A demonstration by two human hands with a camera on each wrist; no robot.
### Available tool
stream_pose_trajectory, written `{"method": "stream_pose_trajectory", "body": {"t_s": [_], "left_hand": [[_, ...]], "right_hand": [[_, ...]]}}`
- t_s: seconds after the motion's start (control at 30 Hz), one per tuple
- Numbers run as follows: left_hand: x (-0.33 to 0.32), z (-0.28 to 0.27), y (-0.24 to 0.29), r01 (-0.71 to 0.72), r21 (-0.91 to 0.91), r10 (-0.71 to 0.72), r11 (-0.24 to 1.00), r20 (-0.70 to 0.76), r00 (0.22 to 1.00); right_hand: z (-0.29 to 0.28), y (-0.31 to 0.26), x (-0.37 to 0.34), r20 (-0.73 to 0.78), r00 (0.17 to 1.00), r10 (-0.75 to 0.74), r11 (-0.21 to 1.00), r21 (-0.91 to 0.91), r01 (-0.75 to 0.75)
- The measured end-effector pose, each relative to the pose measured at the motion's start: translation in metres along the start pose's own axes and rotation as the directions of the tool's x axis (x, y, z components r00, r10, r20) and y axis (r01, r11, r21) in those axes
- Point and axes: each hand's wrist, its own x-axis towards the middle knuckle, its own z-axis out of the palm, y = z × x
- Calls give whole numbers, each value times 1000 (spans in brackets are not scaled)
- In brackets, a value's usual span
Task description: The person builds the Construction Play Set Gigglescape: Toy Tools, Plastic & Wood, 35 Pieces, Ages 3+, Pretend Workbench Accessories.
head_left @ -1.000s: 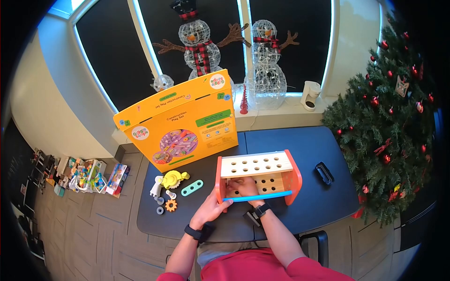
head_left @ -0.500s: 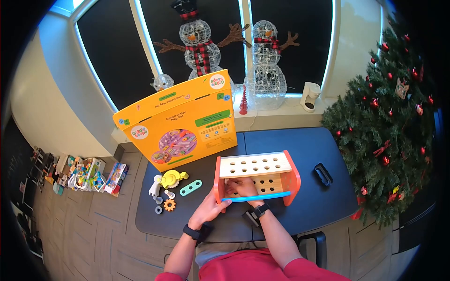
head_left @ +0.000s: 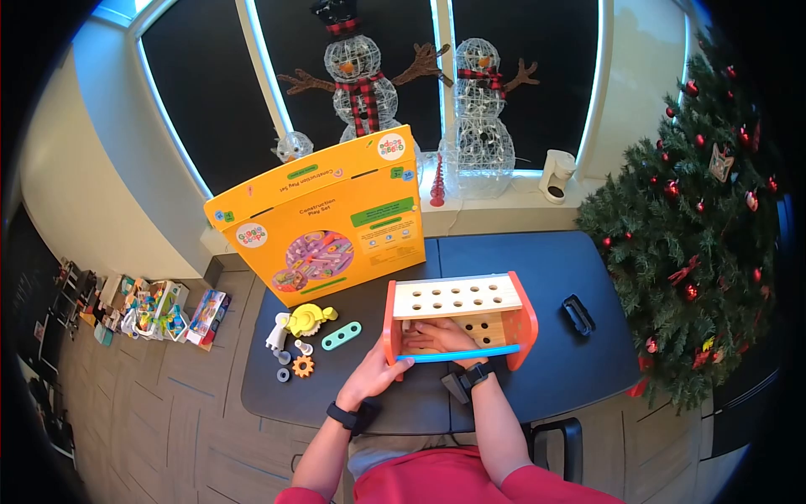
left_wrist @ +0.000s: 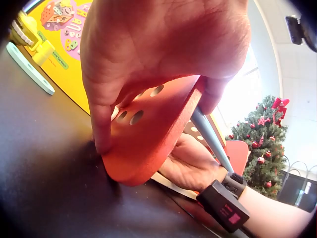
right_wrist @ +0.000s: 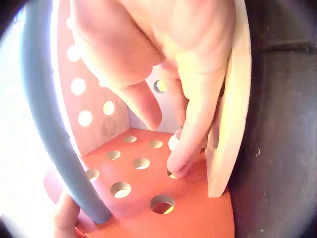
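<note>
A toy workbench (head_left: pixel 457 294) with a holed wooden top and red side panels stands on the table. My left hand (head_left: pixel 371 376) grips its left red panel (left_wrist: pixel 143 148), thumb by the blue rod (head_left: pixel 460 354) along the front edge. My right hand (head_left: pixel 445 337) reaches inside the frame, palm turned up in the left wrist view. In the right wrist view its fingers extend to the same panel's inner face, with the thumb held apart. A small white piece (right_wrist: pixel 173 142) shows at that face, partly hidden behind a finger.
Left of the workbench lie a teal holed strip (head_left: pixel 342 336), an orange gear (head_left: pixel 302 366), grey rings (head_left: pixel 283 375) and yellow pieces (head_left: pixel 309 319). A big yellow box (head_left: pixel 336 202) stands behind them. A dark, open-centred object (head_left: pixel 578 314) lies at the right.
My right hand's fingers have straightened from a curled pose, and its wrist has shifted slightly right. The left hand keeps its hold on the red panel.
</note>
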Motion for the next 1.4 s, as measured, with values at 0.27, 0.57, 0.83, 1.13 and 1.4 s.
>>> {"method": "stream_pose_trajectory", "body": {"t_s": [0.27, 0.57, 0.83, 1.13, 1.4], "left_hand": [[-5, 3, 16, -7, -13, 7, 1000, -25, 1000], [-2, 0, 10, -14, -14, 14, 1000, 9, 1000], [-1, 0, 6, -27, -52, 28, 998, 21, 999], [-1, 1, 2, 10, -45, -10, 999, 2, 1000], [-1, 2, 4, -37, -60, 37, 998, -1, 999]], "right_hand": [[-6, 5, 5, 46, 999, 23, 996, -84, -19], [-10, 7, 8, 55, 997, 45, 999, 20, -46], [-9, 9, 3, 107, 991, 83, 959, 261, -109], [-8, 14, 6, 89, 994, 68, 957, 274, -90], [-6, 9, 3, 58, 995, 77, 991, 105, -82]]}}
